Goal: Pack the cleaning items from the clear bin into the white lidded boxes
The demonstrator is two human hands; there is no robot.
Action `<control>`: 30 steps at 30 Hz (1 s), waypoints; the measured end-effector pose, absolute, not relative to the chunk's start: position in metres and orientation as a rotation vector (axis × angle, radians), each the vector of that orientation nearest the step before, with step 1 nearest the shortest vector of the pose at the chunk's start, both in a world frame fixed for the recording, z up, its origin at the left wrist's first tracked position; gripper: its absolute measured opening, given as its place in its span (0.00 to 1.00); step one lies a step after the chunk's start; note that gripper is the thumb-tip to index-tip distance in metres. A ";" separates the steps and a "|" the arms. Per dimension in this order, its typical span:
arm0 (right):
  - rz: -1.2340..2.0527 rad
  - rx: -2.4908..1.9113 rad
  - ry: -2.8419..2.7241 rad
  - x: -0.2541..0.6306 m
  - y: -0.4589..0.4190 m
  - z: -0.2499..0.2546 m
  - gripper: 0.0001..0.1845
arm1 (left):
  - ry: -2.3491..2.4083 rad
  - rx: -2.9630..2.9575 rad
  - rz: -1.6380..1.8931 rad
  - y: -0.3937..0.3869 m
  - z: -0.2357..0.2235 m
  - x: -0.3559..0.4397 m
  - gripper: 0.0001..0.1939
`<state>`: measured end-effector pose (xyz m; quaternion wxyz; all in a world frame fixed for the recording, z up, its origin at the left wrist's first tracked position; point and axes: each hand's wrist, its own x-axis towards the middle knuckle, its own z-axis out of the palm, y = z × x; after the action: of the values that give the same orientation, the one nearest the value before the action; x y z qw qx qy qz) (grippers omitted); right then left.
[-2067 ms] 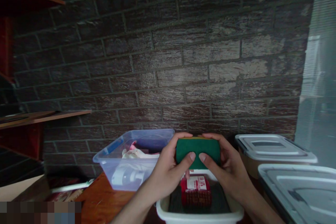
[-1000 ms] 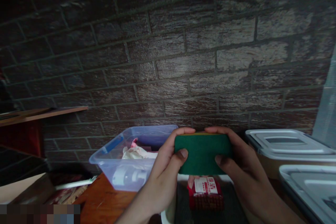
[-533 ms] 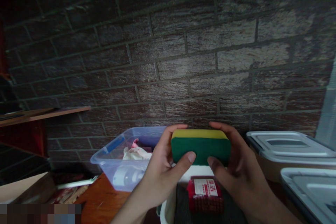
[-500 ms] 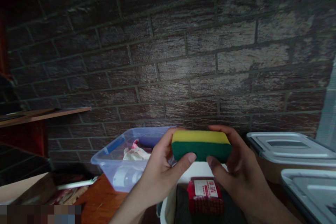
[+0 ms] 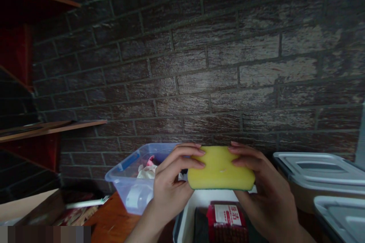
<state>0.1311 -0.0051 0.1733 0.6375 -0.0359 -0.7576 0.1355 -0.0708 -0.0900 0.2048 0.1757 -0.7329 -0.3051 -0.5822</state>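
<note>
A yellow sponge [image 5: 221, 169] with a thin green edge along its bottom is held up between both hands. My left hand [image 5: 173, 178] grips its left end, fingers over the yellow face and thumb hidden beneath. On the right end, my right hand [image 5: 265, 186] holds it the same way, its thumb partly showing below. Under the sponge stands a white bin [image 5: 189, 207] with a red wrapped package [image 5: 226, 222] bearing a white label, lying on something dark inside.
Left of my hands is a clear bluish plastic tub [image 5: 122, 176] with white and pink items. Lidded boxes [image 5: 319, 167] stand at the right. Wooden shelves [image 5: 54, 131] jut out at the left, and a dark brick wall [image 5: 194, 79] rises behind. An open carton [image 5: 31, 207] sits lower left.
The sponge has been tilted so its broad yellow face shows and the green side is nearly hidden. Fingers now lie over the yellow face. The camera view has shifted slightly.
</note>
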 end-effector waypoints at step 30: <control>0.015 0.046 -1.807 0.145 -0.001 0.164 0.23 | -0.649 -1.927 -1.363 -0.100 0.190 -0.077 0.05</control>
<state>0.1448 -0.0013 0.1639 0.6186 0.0202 -0.7854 0.0066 -0.0771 -0.0995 0.1903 0.3399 -0.7404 -0.2492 -0.5236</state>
